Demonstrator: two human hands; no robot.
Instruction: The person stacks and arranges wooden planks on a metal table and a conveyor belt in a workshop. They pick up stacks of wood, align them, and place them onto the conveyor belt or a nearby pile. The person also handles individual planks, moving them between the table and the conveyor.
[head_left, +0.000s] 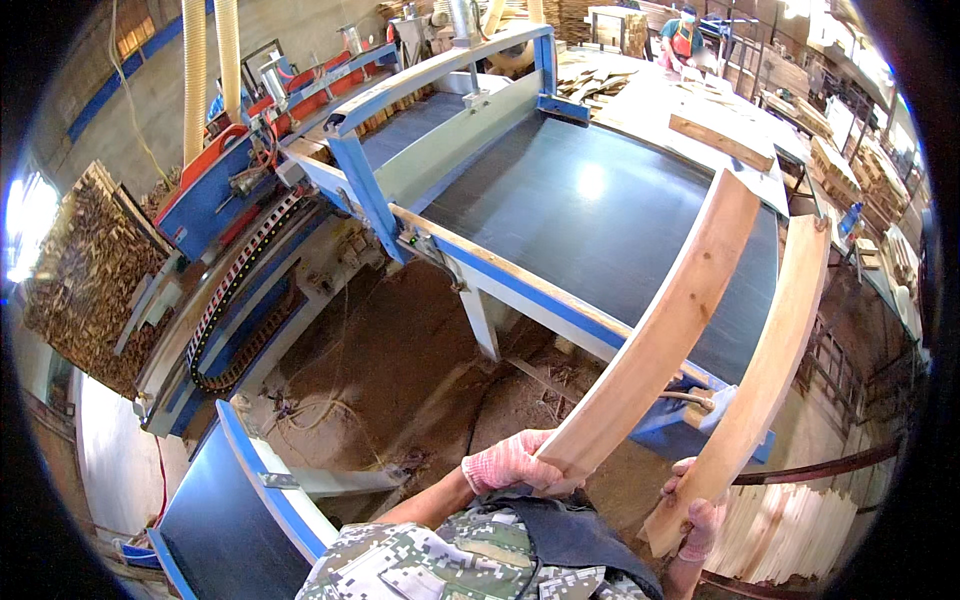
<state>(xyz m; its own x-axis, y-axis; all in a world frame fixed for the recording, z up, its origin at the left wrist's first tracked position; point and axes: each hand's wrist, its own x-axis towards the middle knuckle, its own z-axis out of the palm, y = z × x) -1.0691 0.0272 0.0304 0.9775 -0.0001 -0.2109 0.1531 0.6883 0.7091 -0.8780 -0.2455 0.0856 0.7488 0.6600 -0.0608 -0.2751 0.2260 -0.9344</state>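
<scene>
- Boards, two of them, are in hand: the left hand [510,465], in a pink knit glove, is closed round the near end of the left board [655,335]; the right hand [695,515] is wrapped round the near end of the right board [765,375].
- Both boards run from the hands, near and low, up and away to the right, their far ends over the belt [570,200].
- Judging by this, the step in hand is carrying or feeding the pair at the machine; the next move calls for keeping both ends level and well apart.
- A stack [780,525] of pale boards lies near right, below the right hand.
- Sawdust covers the floor [400,350] left of the hands.
- Far off, a person [682,38] works at a table of offcuts.
</scene>
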